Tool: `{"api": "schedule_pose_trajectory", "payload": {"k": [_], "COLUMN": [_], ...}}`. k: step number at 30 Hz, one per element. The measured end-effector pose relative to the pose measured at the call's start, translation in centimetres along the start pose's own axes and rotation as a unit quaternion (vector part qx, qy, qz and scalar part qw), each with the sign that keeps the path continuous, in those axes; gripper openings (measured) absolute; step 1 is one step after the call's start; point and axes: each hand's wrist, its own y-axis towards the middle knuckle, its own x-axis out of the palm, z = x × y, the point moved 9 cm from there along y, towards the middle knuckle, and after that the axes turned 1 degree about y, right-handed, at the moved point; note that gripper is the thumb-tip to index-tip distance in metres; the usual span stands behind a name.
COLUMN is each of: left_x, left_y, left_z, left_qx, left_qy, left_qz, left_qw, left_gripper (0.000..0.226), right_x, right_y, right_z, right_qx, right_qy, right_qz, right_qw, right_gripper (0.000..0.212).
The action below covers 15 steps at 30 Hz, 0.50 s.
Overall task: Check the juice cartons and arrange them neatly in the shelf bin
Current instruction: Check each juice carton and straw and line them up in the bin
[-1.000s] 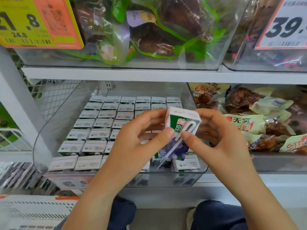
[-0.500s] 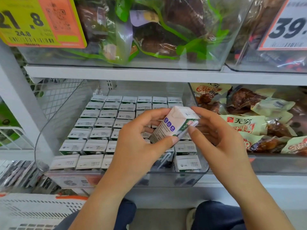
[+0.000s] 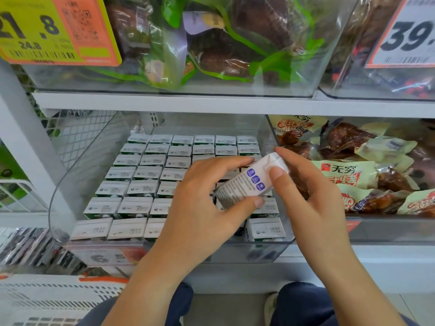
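Juice cartons (image 3: 150, 175) fill the clear shelf bin (image 3: 77, 158) in tidy rows, tops up, and we start at the far left, where a yellow and orange price tag (image 3: 56, 29) hangs over the upper shelf and a white basket (image 3: 47, 300) sits low at our knees. Moving in, our left hand (image 3: 202, 215) is up over the front right part of the bin, thumb under and fingers (image 3: 226, 163) curled over the top of one carton (image 3: 249, 182), gripping it firmly. That carton is tilted, its white side with three blue icons and fine print facing us, lifted clear above the rows. On its upper end comes our right hand (image 3: 313, 198), thumb pressing the folded top and fingers wrapped behind, so both hands hold it together. Just below, a lone carton (image 3: 266, 229) stands at the bin's front right corner. Further right, snack packets (image 3: 367, 175) crowd the neighbouring bin, under a white price tag (image 3: 407, 34).
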Motion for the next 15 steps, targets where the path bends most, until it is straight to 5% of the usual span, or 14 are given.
{"api": "schedule_pose_trajectory", "payload": {"k": [6, 11, 15], "left_x": [2.9, 1.8, 0.7], "left_y": [-0.8, -0.2, 0.1], "left_z": [-2.2, -2.6, -2.9], "left_qx": [-0.160, -0.181, -0.178], "left_qy": [-0.181, -0.286, -0.323], "left_qz": [-0.173, -0.109, -0.069], "left_qw": [0.955, 0.935, 0.927], "left_gripper": [0.050, 0.034, 0.051], "right_x": [-0.7, -0.6, 0.3], "right_y": [0.3, 0.3, 0.1], "right_z": [-0.6, -1.0, -1.1], "right_qx": [-0.008, -0.020, -0.005], "right_qy": [0.095, 0.095, 0.036], "right_qz": [0.017, -0.020, -0.116], "right_qw": [0.995, 0.995, 0.993], "right_gripper": [0.031, 0.038, 0.049]}}
